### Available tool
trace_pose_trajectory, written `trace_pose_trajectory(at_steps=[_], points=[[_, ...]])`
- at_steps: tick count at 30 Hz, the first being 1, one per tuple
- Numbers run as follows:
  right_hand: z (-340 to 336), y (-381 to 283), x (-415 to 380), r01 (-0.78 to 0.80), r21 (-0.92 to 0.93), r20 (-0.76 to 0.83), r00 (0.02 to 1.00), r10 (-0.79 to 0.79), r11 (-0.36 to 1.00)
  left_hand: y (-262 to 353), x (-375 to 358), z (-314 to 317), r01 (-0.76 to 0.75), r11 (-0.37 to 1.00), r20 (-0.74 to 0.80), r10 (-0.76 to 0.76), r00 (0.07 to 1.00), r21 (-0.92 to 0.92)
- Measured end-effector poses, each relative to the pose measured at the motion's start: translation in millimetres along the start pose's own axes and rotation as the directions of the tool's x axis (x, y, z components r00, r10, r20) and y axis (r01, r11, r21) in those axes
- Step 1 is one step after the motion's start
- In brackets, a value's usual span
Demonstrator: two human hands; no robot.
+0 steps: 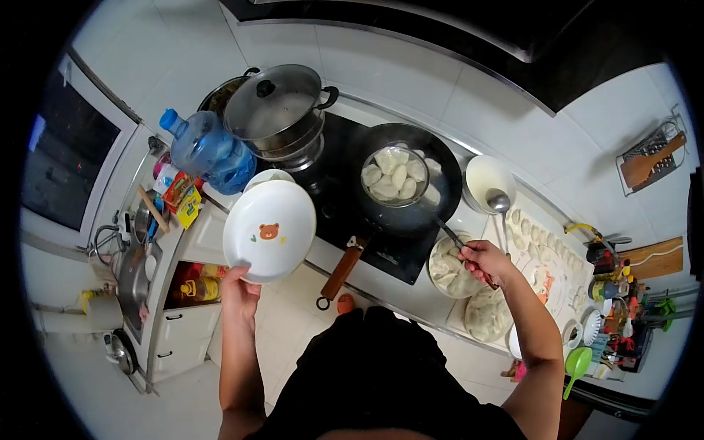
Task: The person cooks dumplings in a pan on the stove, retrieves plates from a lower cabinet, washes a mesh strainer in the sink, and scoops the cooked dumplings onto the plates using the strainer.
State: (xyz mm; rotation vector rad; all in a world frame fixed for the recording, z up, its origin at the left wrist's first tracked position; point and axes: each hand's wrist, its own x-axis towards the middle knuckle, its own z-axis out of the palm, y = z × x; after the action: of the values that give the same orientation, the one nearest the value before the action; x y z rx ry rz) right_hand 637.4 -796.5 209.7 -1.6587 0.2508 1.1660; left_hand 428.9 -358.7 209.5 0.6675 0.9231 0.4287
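A: Status on the stove?

B: Left hand (240, 284) grips the rim of a white plate (269, 231) with a bear print, held up beside the black pan (411, 183). Plate face is bare. Looks like a second plate edge behind it, can't confirm.

A: Right?

B: Right hand (480, 258) is closed around the handle of a wire skimmer (396, 176). Skimmer basket sits over the pan, loaded with dumplings.

A: Count?

B: About six or seven in the basket, they overlap so not exact. A few more show in the pan beside the basket.

A: Progress?

B: My read: scooping is underway, plating not yet started. Nothing is on the plate. Plenty of dumplings left on the counter: one bowl (453, 268) full, one plate (488, 315) full, plus rows on a tray (550, 257). Too many and too small to count.

A: Anything else up there?

B: One lidded steel pot (282, 110) on the back burner. One blue water jug (209, 150) left of it. One white bowl (488, 180) with a ladle (499, 202) resting in it, right of the pan. One wooden pan handle (341, 271) pointing toward the person.
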Motion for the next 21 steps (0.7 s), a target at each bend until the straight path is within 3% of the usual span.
trace_pose_trajectory(at_steps=[1,4,5,7,14,17,21], points=[[2.7,-1.6,-8.4,-0.001,-0.025,-0.073,0.997,-0.001,1.000,-5.2,7.1,-3.9,0.002,1.000,0.002,-0.002,1.000,-0.001],[3.6,0.6,-26.4,0.055,-0.106,-0.144,0.987,-0.070,0.993,-25.6,58.2,-36.0,0.211,0.975,0.258,-0.220,0.941,0.063],[3.7,1.9,-31.1,0.055,-0.104,-0.151,0.986,-0.071,0.993,-26.8,45.9,-18.6,0.215,0.974,0.264,-0.224,0.938,0.065],[4.8,3.8,-38.0,0.087,-0.227,-0.231,0.963,-0.141,0.970,-25.7,11.8,32.9,0.168,0.983,0.227,-0.182,0.957,0.081],[12.3,16.9,-47.2,0.128,-0.168,-0.301,0.937,-0.175,0.977,-29.5,23.9,55.7,0.119,0.991,0.320,-0.135,0.938,0.068],[24.0,25.8,-47.4,0.178,-0.261,-0.345,0.901,-0.264,0.949,-27.5,29.5,59.0,0.090,0.992,0.341,-0.114,0.933,0.086],[37.0,35.0,-41.7,0.252,-0.181,-0.358,0.883,-0.303,0.951,-28.6,32.5,64.6,0.019,0.989,0.338,-0.068,0.939,0.148]])
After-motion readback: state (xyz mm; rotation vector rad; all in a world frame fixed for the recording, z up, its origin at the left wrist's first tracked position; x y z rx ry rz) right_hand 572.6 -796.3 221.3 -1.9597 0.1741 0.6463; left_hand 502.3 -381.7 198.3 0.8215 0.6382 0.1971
